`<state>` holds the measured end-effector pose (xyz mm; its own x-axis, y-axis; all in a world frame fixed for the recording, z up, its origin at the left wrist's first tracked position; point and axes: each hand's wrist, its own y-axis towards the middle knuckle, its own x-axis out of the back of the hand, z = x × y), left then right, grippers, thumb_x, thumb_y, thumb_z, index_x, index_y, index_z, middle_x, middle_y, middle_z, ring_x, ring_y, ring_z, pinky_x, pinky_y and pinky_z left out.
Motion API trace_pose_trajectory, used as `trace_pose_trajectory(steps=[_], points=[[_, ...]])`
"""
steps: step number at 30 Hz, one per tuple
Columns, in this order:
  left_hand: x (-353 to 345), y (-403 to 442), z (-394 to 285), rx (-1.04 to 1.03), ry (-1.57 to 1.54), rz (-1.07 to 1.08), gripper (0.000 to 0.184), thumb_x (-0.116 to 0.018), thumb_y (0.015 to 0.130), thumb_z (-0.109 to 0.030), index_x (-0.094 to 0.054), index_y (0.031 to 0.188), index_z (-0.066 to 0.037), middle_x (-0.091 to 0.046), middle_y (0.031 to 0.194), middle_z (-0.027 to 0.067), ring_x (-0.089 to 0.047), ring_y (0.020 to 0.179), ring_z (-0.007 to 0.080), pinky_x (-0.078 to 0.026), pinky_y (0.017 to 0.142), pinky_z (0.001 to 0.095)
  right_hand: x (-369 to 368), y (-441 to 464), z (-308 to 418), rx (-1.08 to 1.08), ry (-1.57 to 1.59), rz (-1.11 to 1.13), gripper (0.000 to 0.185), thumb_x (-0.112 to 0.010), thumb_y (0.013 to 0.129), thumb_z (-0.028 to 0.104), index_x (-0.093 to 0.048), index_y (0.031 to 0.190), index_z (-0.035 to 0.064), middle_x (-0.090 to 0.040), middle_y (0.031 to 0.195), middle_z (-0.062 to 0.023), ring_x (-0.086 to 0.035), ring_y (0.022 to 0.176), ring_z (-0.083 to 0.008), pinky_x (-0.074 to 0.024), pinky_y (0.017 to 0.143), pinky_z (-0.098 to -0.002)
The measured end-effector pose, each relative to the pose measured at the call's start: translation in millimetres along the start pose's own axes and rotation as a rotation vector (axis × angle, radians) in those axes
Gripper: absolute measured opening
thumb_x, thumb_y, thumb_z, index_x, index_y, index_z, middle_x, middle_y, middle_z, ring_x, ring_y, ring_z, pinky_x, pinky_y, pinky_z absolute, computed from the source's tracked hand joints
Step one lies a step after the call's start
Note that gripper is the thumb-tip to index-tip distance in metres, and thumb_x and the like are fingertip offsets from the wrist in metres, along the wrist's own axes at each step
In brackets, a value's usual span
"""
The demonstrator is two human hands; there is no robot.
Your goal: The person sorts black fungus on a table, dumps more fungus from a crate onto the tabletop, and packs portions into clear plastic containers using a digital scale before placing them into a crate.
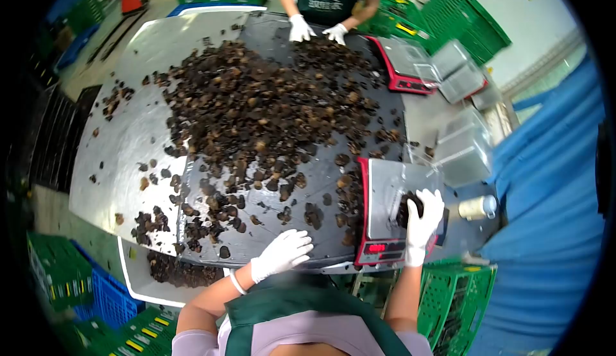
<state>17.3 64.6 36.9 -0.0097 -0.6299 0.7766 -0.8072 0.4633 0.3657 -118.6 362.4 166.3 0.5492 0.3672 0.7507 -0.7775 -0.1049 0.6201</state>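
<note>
My left hand (282, 254), in a white glove, hovers by the near table edge. Its fingers are stretched out and hold nothing. The white-gloved right hand (424, 220) is curled around a clump of dark mushroom-like pieces (404, 213) at the right side of the near red scale (384, 209). A clear plastic box (421, 177) appears to sit on that scale, its edges hard to make out. The scale's red display is lit. A wide heap of brown-black mushroom-like pieces (250, 109) covers the middle of the table.
Across the table (256, 227), a person's gloved hands (300, 28) touch the heap. A second red scale (405, 60) stands at the far right, near clear plastic boxes (463, 147). A white-lidded jar (475, 208) is at right. A white bin (133, 272) and green crates (443, 298) stand below.
</note>
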Motion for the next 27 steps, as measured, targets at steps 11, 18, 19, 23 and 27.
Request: trace_pose_trajectory(steps=[11,18,19,23,27], points=[[135.6,-135.3,151.2,0.942,0.778,-0.705,0.029,-0.058,0.083,-0.012,-0.060,0.111,-0.002,-0.058,0.117,0.0177,-0.050,0.115,0.0359,-0.036,0.101,0.0490,-155.3,-123.7,131.0,0.120,0.349,0.671,0.086,-0.077,0.073,0.035,-0.035,0.142,0.0062,-0.036,0.145,-0.0176,-0.030,0.135,-0.0376,-0.0238,0.111,-0.0468],[125.5,-164.6,196.3,0.958,0.286,-0.523,0.037,-0.054,0.091,-0.019,-0.055,0.127,-0.008,-0.046,0.137,0.0174,-0.039,0.129,0.0349,-0.031,0.108,0.0432,-218.6,-106.6,246.6,0.242,0.690,0.669,0.065,-0.071,0.078,0.025,-0.046,0.135,0.0062,-0.046,0.136,-0.0204,-0.043,0.124,-0.0373,-0.0336,0.105,-0.0434],[123.7,-163.4,195.6,0.917,0.205,-0.555,0.036,-0.055,0.091,-0.020,-0.057,0.125,-0.009,-0.047,0.137,0.0175,-0.040,0.129,0.0345,-0.031,0.108,0.0426,-218.3,-106.6,270.5,0.263,0.696,0.722,0.061,-0.070,0.079,0.021,-0.048,0.134,0.0071,-0.048,0.134,-0.0206,-0.044,0.124,-0.0369,-0.0343,0.105,-0.0427],[133.7,-174.6,172.5,0.816,0.076,-0.529,0.027,-0.057,0.090,-0.019,-0.064,0.115,-0.010,-0.062,0.119,0.0104,-0.052,0.117,0.0308,-0.039,0.101,0.0415,-225.2,-144.7,347.3,0.448,0.751,0.682,0.058,-0.070,0.079,0.030,-0.052,0.130,0.0077,-0.050,0.130,-0.0197,-0.045,0.121,-0.0379,-0.0333,0.104,-0.0454],[157.9,-206.3,143.6,0.909,-0.126,-0.629,0.024,-0.057,0.091,-0.019,-0.065,0.108,-0.005,-0.064,0.109,0.0148,-0.060,0.100,0.0303,-0.045,0.090,0.0373,-224.7,-185.4,406.2,0.391,0.911,0.689,0.055,-0.070,0.080,0.028,-0.051,0.127,0.0054,-0.049,0.132,-0.0174,-0.042,0.123,-0.0358,-0.0306,0.106,-0.0448]])
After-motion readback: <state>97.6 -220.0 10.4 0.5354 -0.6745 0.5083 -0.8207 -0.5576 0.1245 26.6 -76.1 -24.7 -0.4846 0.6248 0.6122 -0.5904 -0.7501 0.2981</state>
